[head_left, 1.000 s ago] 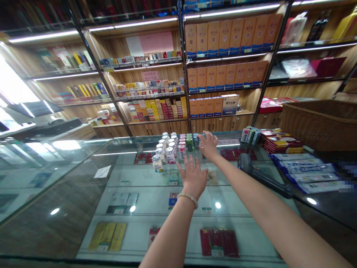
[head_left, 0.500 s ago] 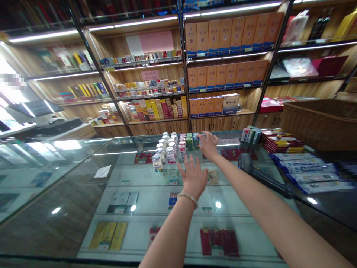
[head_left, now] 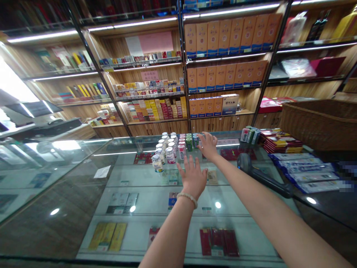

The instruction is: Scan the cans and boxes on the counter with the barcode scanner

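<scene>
My left hand [head_left: 193, 178], with a beaded bracelet at the wrist, is spread palm down over the glass counter [head_left: 156, 197]. Just beyond its fingertips stands a pink-labelled container [head_left: 182, 152], the front one of a row. Beside that row are green containers [head_left: 189, 143] and blue ones [head_left: 195, 140]. My right hand [head_left: 208, 145] reaches farther, close beside the blue row; its fingers are apart and slightly bent, and whether they touch a container cannot be seen. Left of these rows, several small white-capped jars [head_left: 157, 163] stand in two lines.
A black handheld scanner [head_left: 259, 176] lies right of my right forearm. Beyond it are blue-and-white packets [head_left: 309, 173], stacked red-and-yellow packs [head_left: 281, 141], a few small containers [head_left: 250, 135] and a wicker basket [head_left: 320, 126]. A paper slip [head_left: 102, 172] lies at left. Stocked shelves [head_left: 186, 59] stand behind.
Both hands stay almost where they were, fingers still apart. The jars and coloured containers keep their places; the view has shifted only slightly.
</scene>
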Demonstrator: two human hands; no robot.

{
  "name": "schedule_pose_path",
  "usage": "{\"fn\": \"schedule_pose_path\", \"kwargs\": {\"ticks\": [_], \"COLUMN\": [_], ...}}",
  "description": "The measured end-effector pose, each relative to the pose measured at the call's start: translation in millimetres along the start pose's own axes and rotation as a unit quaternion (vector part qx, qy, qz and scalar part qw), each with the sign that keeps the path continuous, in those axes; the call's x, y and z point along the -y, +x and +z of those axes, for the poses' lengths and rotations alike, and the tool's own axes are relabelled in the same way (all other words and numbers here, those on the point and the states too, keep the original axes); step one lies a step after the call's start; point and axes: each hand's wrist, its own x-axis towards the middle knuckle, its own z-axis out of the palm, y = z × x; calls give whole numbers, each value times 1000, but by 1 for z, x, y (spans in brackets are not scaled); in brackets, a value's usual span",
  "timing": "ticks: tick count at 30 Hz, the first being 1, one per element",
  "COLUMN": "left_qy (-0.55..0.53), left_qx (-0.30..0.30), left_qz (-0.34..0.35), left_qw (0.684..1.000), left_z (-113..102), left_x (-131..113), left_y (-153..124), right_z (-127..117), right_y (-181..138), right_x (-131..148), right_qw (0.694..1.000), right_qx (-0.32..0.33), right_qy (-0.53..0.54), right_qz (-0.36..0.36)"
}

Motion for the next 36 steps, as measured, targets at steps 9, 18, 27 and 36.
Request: {"fn": "schedule_pose_path", "kwargs": {"ticks": [9, 18, 27, 36], "left_qy": [-5, 0, 31, 33], "left_qx": [9, -1, 33, 7], "left_qz": [-2, 3, -5, 3], "left_qw": [1000, 1000, 999, 999], "left_z": [1, -2, -3, -6], "left_x": [0, 0, 1, 1], "left_y": [2, 5, 9, 13], "right_z": [-7, -44, -103, -162], "right_y": [0, 5, 5, -41], "right_x": [3, -2, -13, -51], "right_qw": [998, 994, 985, 983], "right_qx": [-5, 54, 132, 122], "right_qy": [-59, -97, -110, -137], "right_qz": [-17, -9, 0, -23]}}
